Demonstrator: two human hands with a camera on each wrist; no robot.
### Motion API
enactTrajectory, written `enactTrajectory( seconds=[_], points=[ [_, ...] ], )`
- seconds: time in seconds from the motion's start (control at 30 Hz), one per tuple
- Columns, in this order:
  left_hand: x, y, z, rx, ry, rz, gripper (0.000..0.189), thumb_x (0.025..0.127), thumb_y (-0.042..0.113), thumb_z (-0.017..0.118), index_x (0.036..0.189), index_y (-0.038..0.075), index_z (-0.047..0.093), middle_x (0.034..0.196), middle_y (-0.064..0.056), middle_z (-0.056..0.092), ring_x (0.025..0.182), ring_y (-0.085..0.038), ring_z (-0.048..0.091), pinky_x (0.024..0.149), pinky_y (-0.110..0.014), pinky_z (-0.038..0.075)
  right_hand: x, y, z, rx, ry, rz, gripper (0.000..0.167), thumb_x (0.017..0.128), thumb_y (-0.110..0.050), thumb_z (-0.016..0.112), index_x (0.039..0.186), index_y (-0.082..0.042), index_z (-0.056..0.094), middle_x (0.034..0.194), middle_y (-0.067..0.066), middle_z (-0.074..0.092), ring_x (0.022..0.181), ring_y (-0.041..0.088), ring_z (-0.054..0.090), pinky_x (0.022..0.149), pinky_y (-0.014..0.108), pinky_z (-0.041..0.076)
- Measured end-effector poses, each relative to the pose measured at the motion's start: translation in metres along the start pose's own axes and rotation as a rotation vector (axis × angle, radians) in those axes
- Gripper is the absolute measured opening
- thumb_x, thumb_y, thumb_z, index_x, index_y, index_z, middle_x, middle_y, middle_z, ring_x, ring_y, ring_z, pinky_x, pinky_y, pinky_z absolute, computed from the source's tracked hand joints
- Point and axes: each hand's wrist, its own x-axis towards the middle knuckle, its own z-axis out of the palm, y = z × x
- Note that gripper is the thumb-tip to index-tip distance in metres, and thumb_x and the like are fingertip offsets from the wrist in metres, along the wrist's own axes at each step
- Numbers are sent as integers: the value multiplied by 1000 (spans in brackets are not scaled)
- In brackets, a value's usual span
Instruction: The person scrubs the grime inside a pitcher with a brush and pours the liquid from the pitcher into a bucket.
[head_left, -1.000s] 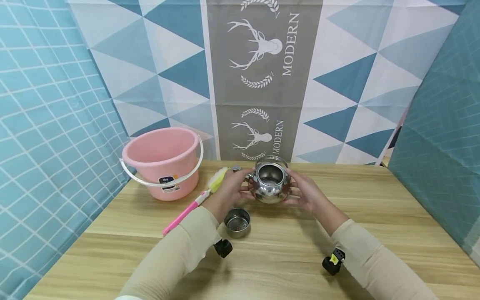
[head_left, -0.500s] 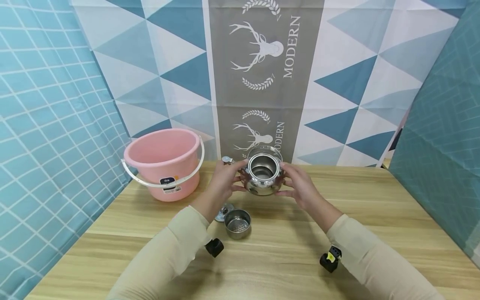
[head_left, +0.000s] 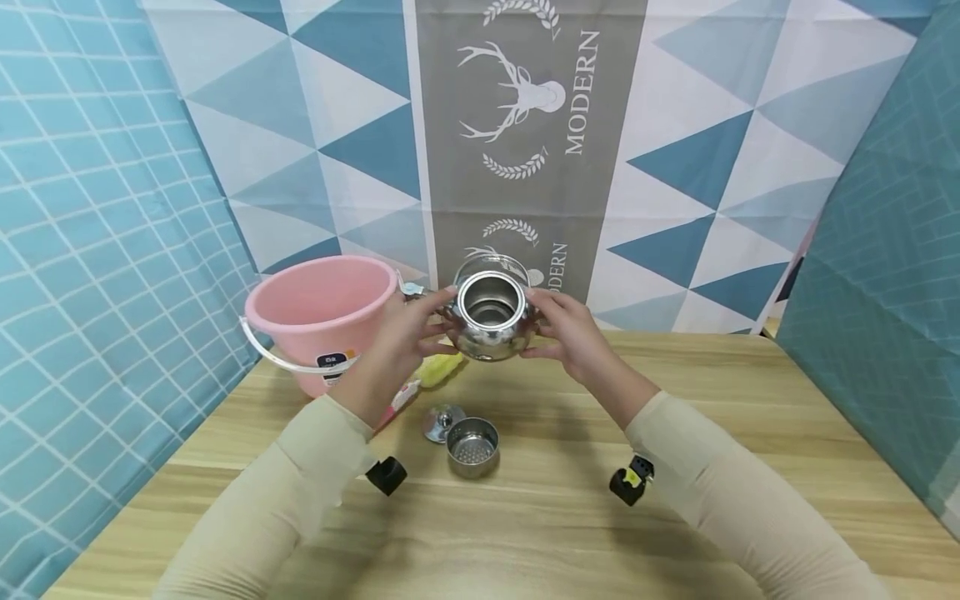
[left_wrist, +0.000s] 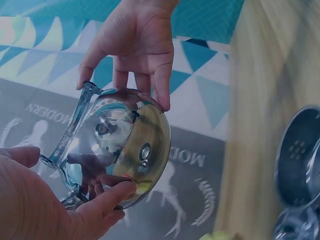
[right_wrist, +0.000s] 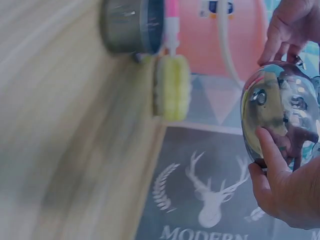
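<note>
A shiny steel teapot [head_left: 491, 343] is held up off the table between both hands in the head view, its open round mouth facing me. My left hand [head_left: 405, 333] grips its left side, near the spout. On the opposite side, my right hand [head_left: 573, 333] holds it with thumb at the rim and fingers spread along the body. Both wrist views show the teapot's rounded body [left_wrist: 145, 135] reflecting the hands and table. Below it on the table stands a perforated steel strainer cup [head_left: 472, 457], with the round metal lid [head_left: 435, 423] beside it.
A pink bucket [head_left: 311, 329] with a white handle stands at the back left, partly behind my left arm. A yellow-headed brush [head_left: 441, 369] lies by it, its pink handle mostly covered by that arm. A patterned cloth [head_left: 675, 167] hangs behind the table [head_left: 712, 400].
Both hands have carried the teapot up and to the left, towards the bucket. The lid beside the strainer cup has come into view from behind the left arm.
</note>
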Motion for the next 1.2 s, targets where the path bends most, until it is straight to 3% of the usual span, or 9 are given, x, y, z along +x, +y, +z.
enactTrajectory(
  seconds=[0.1, 0.17, 0.3, 0.53, 0.63, 0.9, 1.07, 1.2],
  points=[
    [-1, 12, -8, 13, 12, 14, 67, 89, 22, 71, 142, 11, 32, 116, -15, 58, 100, -35, 63, 79, -51, 55, 5, -9, 13, 19, -7, -11, 50, 98, -29, 58, 139, -3, 47, 136, 17, 43, 123, 40, 48, 81, 51, 55],
    [-2, 20, -14, 41, 12, 24, 46, 90, 23, 71, 125, 10, 43, 110, -11, 59, 97, -32, 63, 80, -50, 55, 9, -13, 21, 25, -8, -22, 46, 98, -28, 58, 136, -2, 51, 134, 16, 44, 122, 40, 50, 81, 52, 54],
    [-3, 32, -25, 63, 0, 43, 30, 92, 25, 68, 110, 11, 47, 108, -7, 55, 103, -31, 59, 82, -47, 55, 17, -17, 35, 22, -21, -45, 47, 97, -28, 59, 136, -1, 51, 137, 13, 45, 120, 39, 54, 80, 50, 55],
    [-2, 51, -44, 29, -10, 20, 30, 91, 26, 68, 109, 13, 47, 123, -7, 46, 127, -37, 47, 83, -43, 55, 29, -23, 53, -1, -65, -88, 54, 95, -28, 64, 141, -4, 49, 153, 6, 36, 120, 35, 56, 80, 45, 56],
    [1, 59, -51, 18, -11, 23, 34, 90, 26, 70, 111, 15, 45, 125, -8, 45, 127, -37, 46, 82, -41, 55, 33, -27, 59, -30, -83, -113, 58, 94, -30, 65, 143, -4, 46, 150, 8, 41, 117, 32, 59, 82, 46, 55],
    [8, 77, -69, -38, -16, 110, 43, 86, 21, 75, 111, 14, 42, 121, -9, 49, 124, -38, 48, 78, -45, 56, 48, -41, 79, -34, -104, -130, 61, 95, -28, 65, 147, -6, 41, 139, 12, 52, 114, 31, 60, 82, 44, 55],
    [15, 79, -85, -48, -21, 154, 39, 84, 19, 77, 108, 12, 47, 113, -7, 54, 123, -37, 49, 77, -45, 57, 58, -41, 92, -37, -133, -122, 59, 96, -25, 64, 148, -10, 41, 132, 13, 55, 114, 28, 60, 87, 47, 53],
    [22, 78, -100, -90, -43, 172, 33, 84, 15, 77, 104, 13, 51, 106, -5, 58, 118, -34, 52, 78, -46, 56, 65, -37, 102, -68, -144, -112, 61, 96, -27, 64, 149, -14, 39, 137, 12, 53, 118, 26, 58, 88, 44, 53]
  ],
)
